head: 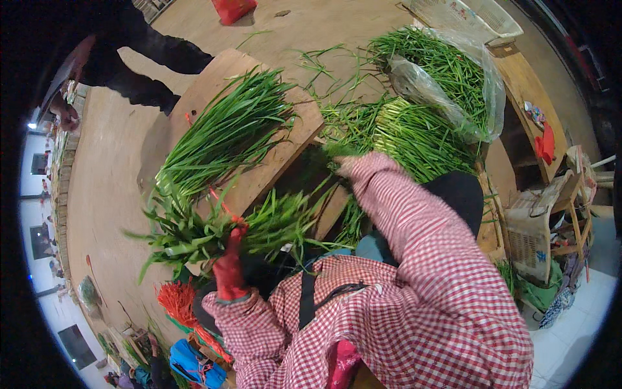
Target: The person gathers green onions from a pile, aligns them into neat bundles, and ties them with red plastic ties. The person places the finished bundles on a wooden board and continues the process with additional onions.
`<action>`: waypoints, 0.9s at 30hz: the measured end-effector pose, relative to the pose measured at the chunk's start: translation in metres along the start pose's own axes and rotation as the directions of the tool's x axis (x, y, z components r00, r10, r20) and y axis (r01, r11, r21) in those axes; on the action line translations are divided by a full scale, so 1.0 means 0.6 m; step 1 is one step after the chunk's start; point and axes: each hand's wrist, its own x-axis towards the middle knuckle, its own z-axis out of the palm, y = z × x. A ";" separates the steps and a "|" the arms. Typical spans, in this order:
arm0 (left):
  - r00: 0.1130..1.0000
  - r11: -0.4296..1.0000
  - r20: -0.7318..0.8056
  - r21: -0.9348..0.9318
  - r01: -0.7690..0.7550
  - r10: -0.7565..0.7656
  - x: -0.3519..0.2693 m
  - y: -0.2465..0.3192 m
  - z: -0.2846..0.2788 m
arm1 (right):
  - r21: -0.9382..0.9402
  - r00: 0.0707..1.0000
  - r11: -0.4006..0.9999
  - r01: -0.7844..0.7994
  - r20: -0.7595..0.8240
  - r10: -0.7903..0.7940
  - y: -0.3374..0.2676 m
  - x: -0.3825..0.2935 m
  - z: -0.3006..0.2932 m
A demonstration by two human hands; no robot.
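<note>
My left hand (230, 265), in a red glove, is closed around a bunch of leafy green stalks (192, 238) at the lower left. A red tie lies at that grip. My right hand (346, 164) is out over the pile, blurred, at the end of a checked sleeve; wispy greens (335, 150) are at its fingers, and whether it grips them cannot be told. A large bundle of long green leaves (228, 126) lies on a wooden board (296, 141). Right of my right hand, more green stalks (413, 136) are laid with their pale ends together.
A clear plastic bag (493, 102) of greens lies at the upper right, near a white plastic crate (466, 19). Orange-red strings (177, 304) and a blue bag (194, 362) are at lower left. Another person's dark-clad legs (146, 63) are beyond the board. A wooden bench (529, 92) stands right.
</note>
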 end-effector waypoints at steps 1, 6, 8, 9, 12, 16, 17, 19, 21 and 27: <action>1.000 0.996 0.008 -0.088 -0.005 0.005 0.001 -0.003 0.008 | -0.025 0.998 0.998 -0.058 0.011 0.058 0.029 -0.025 -0.045; 0.961 0.912 0.123 0.305 -0.274 0.248 0.038 -0.039 0.052 | -0.196 0.986 0.967 0.164 0.057 -0.155 -0.018 -0.228 -0.194; 0.889 0.711 0.279 0.534 -0.457 0.362 0.040 -0.057 0.052 | -0.479 0.627 0.697 0.533 -0.330 -0.706 -0.085 -0.296 -0.205; 0.905 0.796 0.301 0.442 -0.413 0.302 0.038 -0.067 0.051 | 0.246 0.693 0.677 0.694 -0.485 -0.534 -0.117 -0.319 -0.198; 0.900 0.821 0.394 0.441 -0.362 0.186 0.029 -0.095 0.047 | -0.060 0.123 0.243 0.968 -0.734 -0.668 -0.202 -0.309 -0.178; 0.858 0.772 0.443 0.438 -0.460 0.261 0.048 -0.124 0.080 | 0.374 0.307 0.033 0.927 -0.704 -0.640 -0.213 -0.240 -0.128; 0.822 0.648 0.508 0.541 -0.536 0.256 0.056 -0.130 0.095 | 0.501 0.354 -0.071 0.862 -0.697 -0.624 -0.209 -0.225 -0.115; 0.835 0.649 0.501 0.561 -0.514 0.228 0.078 -0.140 0.140 | 0.195 0.259 0.170 0.966 -0.767 -0.587 -0.203 -0.202 -0.097; 0.879 0.941 0.423 0.144 -0.307 0.222 0.083 -0.143 0.169 | 0.247 0.293 0.158 0.956 -0.792 -0.536 -0.201 -0.193 -0.088; 0.892 0.928 0.407 0.216 -0.302 0.196 0.070 -0.141 0.169 | 0.188 0.310 0.272 0.944 -0.790 -0.528 -0.222 -0.225 -0.108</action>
